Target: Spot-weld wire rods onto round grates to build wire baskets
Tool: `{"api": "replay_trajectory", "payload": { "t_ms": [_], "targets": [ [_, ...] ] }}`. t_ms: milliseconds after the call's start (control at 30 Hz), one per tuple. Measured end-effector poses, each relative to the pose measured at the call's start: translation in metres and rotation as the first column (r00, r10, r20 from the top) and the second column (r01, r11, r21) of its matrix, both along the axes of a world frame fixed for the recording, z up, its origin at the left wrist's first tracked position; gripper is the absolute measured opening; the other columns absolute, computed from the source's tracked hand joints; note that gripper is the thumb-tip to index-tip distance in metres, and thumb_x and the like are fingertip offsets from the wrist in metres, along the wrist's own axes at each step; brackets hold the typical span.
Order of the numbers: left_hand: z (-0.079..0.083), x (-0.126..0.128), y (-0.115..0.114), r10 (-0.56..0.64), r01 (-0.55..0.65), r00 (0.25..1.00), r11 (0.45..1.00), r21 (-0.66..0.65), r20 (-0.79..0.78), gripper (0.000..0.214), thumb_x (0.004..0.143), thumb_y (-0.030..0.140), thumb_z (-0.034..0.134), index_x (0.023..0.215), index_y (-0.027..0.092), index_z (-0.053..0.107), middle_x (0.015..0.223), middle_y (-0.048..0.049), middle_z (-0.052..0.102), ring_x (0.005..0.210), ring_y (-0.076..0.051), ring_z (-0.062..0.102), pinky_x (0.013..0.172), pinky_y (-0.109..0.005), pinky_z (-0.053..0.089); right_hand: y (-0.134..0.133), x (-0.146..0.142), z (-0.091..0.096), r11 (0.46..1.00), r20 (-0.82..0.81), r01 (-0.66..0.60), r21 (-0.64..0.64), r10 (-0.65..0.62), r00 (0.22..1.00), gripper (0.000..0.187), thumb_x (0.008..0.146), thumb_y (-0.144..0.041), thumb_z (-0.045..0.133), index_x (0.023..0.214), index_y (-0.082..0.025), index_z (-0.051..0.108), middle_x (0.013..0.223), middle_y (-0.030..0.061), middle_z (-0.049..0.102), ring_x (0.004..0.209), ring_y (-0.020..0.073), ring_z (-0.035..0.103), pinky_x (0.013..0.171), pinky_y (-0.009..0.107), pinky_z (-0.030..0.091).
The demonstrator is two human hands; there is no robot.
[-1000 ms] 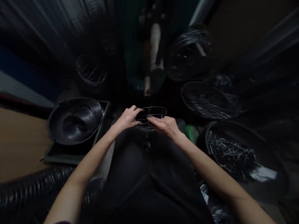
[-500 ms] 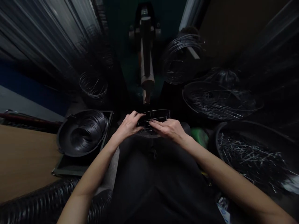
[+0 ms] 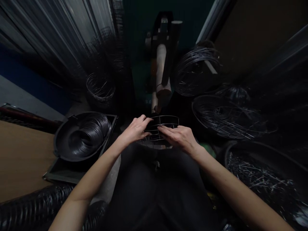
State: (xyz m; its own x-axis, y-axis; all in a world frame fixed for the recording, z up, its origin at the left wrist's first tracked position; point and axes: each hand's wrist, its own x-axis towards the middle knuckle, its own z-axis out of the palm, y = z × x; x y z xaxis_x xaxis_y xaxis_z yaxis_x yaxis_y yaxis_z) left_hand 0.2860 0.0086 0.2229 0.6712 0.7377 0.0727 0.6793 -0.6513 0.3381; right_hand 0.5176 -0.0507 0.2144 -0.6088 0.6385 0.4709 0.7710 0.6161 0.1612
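Note:
A round wire frame [image 3: 168,124], made of thin metal rings joined by short upright wires, is held between my two hands just below the machine's arms. My left hand [image 3: 137,128] grips its left side, thumb beneath and fingers above. On the near right side, my right hand [image 3: 180,136] is closed on the wires with its fingers pointing left. Directly behind the frame are the machine's thick upper arm [image 3: 161,67] and a thinner lower arm [image 3: 154,100]. It is too dark to tell whether the frame touches the lower arm.
On the left, a black basin [image 3: 63,144] holds coiled wire [image 3: 92,133]. To the right stand a tub of loose wires [image 3: 228,117] and another of short wire pieces [image 3: 260,173]. Wire rings [image 3: 192,61] hang beside the machine. Stacked rings [image 3: 31,205] lie at lower left.
The view has shifted, so the machine appears further right and lower. The wire frame sits more level in my hands, its rings showing more clearly. Both hands keep their hold.

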Motion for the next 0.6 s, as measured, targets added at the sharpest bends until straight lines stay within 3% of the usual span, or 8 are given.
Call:
{"api": "replay_trajectory", "payload": {
  "t_ms": [600],
  "targets": [
    [0.016, 0.001, 0.012, -0.040, 0.034, 0.994, 0.998, -0.056, -0.100, 0.053, 0.085, 0.028, 0.068, 0.132, 0.016, 0.046, 0.120, -0.0105, 0.054, 0.109, -0.025, 0.058, 0.094, -0.037, 0.044, 0.008, -0.002, 0.005, 0.998, -0.022, 0.042, -0.047, -0.043, 0.999, 0.026, 0.100, -0.030, 0.051, 0.119, -0.027, 0.069, 0.112, -0.0021, 0.072, 0.070, 0.0109, 0.070, 0.053, 0.025, 0.042]
  ]
}}
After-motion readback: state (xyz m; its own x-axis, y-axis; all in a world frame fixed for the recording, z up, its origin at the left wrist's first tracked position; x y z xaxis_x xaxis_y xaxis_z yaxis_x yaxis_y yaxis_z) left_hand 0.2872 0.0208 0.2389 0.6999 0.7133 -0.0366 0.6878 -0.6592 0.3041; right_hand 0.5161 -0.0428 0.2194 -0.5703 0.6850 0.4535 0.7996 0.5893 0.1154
